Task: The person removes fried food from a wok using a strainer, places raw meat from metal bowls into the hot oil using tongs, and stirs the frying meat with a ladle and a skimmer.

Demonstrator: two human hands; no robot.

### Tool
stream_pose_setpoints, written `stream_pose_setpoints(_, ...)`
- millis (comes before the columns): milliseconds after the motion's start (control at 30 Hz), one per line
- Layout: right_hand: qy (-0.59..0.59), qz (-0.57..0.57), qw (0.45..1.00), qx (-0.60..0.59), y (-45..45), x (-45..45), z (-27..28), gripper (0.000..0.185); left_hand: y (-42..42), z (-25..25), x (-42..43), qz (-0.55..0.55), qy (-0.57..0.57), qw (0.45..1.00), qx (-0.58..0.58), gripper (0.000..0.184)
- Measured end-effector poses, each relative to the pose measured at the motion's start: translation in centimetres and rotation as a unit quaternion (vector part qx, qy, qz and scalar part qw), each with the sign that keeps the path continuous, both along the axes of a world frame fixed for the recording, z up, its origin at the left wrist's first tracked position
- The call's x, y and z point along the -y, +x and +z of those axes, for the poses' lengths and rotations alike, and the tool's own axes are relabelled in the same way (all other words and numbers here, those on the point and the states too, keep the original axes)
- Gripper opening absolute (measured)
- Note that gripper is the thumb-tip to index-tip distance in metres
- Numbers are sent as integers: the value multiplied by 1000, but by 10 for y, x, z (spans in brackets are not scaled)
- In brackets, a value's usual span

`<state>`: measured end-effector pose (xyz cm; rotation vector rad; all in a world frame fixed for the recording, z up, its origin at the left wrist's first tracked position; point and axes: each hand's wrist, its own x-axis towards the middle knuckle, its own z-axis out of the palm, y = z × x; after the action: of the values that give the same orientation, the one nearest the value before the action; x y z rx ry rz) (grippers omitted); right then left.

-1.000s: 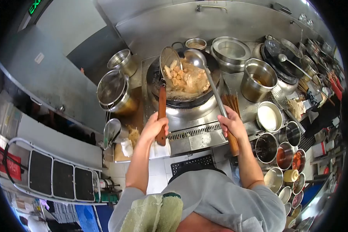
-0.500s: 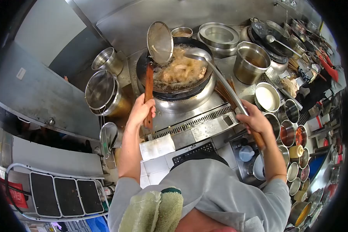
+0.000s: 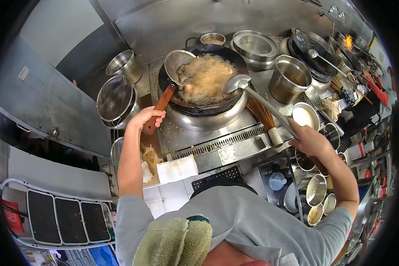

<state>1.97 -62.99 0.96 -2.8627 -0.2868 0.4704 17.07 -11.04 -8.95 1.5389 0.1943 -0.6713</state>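
Note:
My left hand [image 3: 147, 117] is closed round the wooden handle [image 3: 163, 104] of a mesh strainer [image 3: 176, 62]. The strainer's round head leans, tilted, at the left side of a large black wok [image 3: 237, 54], its right edge against the bubbling oil. Pale golden pieces of food [image 3: 208, 80] fry in that foaming oil. My right hand [image 3: 309, 139] grips a long-handled metal ladle [image 3: 270, 107]. The ladle's bowl [image 3: 237, 82] is over the wok's right rim, apart from the food; whether it touches the rim I cannot tell.
Left of the wok, a second strainer [image 3: 115, 99] rests on a pot. A bamboo brush [image 3: 262, 116] lies at the stove's front right. Behind it stand a deep pot of brown liquid [image 3: 290, 77] and a bowl of white contents [image 3: 306, 116]. Another person's red sleeve [image 3: 377, 88] shows far right.
The strainer has swung down from above the wok to its left side, my left hand moving left. The ladle has drawn back rightward from the food, with my right hand further right.

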Motion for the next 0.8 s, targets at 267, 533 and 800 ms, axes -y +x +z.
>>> stream_pose_setpoints(267,202,78,974,72,101,-23,-85,52,-90,25,34,61,-31,998,14,21)
stream_pose_setpoints(533,488,-49,863,-118,112,-61,-70,47,-105,39,51,110,87,986,95,17)
stream_pose_setpoints(800,507,-45,857,-84,119,-84,-96,49,-72,36,65,118,54,982,137,17)
